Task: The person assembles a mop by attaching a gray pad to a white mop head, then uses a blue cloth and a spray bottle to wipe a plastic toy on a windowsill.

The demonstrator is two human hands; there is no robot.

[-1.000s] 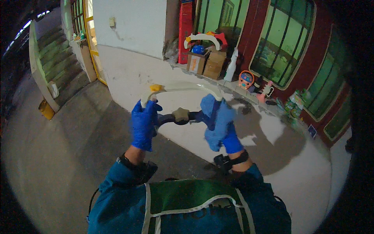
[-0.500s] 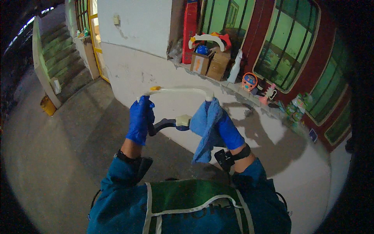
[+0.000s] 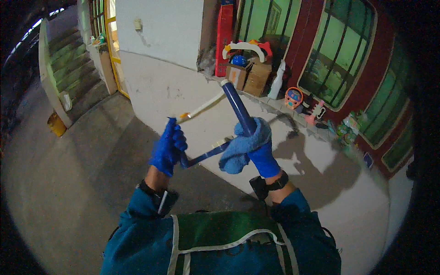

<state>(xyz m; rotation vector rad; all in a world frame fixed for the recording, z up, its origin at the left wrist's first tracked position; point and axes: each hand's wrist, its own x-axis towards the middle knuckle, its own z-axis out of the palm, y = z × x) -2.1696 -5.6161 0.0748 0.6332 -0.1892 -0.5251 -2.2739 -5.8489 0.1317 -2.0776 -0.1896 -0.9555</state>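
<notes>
Both my hands wear blue gloves and hold up a tubular frame (image 3: 239, 107) with dark blue side tubes, a thin white bar across the far end and a pale, star-like piece on the near blue bar. My left hand (image 3: 166, 149) is closed around its left side. A light blue cloth (image 3: 233, 159) is wrapped about the right tube, and my right hand (image 3: 266, 160) closes on the cloth and the tube through it. The upper part of that tube stands bare above the cloth. My right fingers are mostly hidden by the cloth.
A white wall (image 3: 160, 82) rises ahead. On the ledge under the barred windows stand cardboard boxes (image 3: 257, 79), a white bottle (image 3: 277, 81), a round orange-and-blue toy (image 3: 294, 97) and other small items. To the left are concrete stairs (image 3: 73, 64) and a yellow bucket (image 3: 56, 124).
The frame has tilted, its right tube now pointing up and away. My right hand and the cloth have moved down that tube from its far corner, baring the blue part.
</notes>
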